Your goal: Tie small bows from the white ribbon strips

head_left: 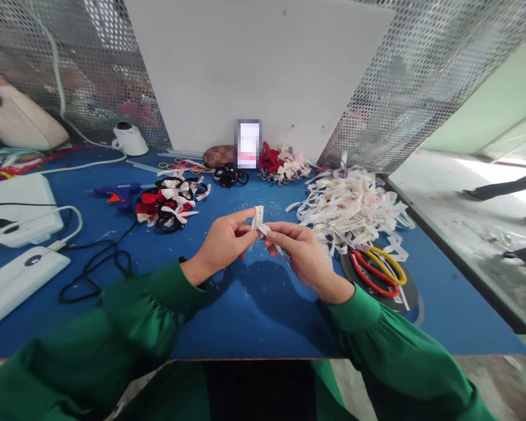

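Between my two hands, above the middle of the blue table (245,316), is a narrow white ribbon (258,217) with faint printed marks. My left hand (224,241) pinches its upright, folded part between thumb and forefinger. My right hand (298,250) grips the other stretch of the same ribbon, whose tail hangs below the fingers. To the right lies a heap of loose white ribbons (350,199). Scissors with red and yellow handles (374,275) rest by the heap, on a dark round disc (405,289). Left of my hands sits a pile of red, white and black bows (169,202).
A blue glue gun (123,196) lies at left, its black cable (99,272) looping forward. White power boxes (26,204) and cords crowd the left side. A lit phone (248,143) leans on the white board (254,70), near more bows (284,164) and a checkered pouch (218,156).
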`<state>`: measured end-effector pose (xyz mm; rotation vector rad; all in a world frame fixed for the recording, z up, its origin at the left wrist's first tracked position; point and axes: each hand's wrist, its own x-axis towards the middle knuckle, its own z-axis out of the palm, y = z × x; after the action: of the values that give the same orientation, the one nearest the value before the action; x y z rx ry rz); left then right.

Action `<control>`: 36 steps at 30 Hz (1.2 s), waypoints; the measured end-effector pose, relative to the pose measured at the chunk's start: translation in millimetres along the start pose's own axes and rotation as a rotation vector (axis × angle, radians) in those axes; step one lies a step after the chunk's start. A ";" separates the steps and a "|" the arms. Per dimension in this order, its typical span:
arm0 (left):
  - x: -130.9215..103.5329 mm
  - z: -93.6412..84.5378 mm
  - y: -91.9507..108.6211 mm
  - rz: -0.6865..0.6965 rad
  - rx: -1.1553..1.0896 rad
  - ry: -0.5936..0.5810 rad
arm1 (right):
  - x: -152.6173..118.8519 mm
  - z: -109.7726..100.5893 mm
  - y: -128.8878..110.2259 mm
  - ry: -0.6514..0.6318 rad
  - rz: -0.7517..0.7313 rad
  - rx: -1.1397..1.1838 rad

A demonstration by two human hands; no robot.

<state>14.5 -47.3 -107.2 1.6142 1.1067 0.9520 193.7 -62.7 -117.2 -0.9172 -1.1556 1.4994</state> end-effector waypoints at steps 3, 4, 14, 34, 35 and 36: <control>0.3 0.7 -3.2 0.002 0.038 0.014 | 0.1 1.1 -2.1 -0.010 -0.004 -0.020; 0.6 0.9 -4.2 -0.005 0.033 0.014 | 0.2 1.1 -3.2 -0.006 -0.011 -0.029; 3.2 0.6 -13.0 -0.068 -0.035 0.032 | 1.6 -3.5 -9.2 -0.072 0.016 0.113; -10.3 12.8 -8.2 0.030 -0.036 -0.210 | -6.3 -1.4 14.1 0.136 -0.719 -1.070; -10.1 13.6 -8.7 0.015 -0.069 -0.192 | -6.8 -1.2 12.4 0.134 -0.693 -1.003; -9.7 14.3 -8.7 -0.023 -0.109 -0.185 | -7.1 -1.0 10.4 0.140 -0.657 -0.917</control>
<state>22.9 -58.8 -120.3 1.5633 0.9292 0.8162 193.6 -70.0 -127.5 -1.0434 -1.8457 0.3300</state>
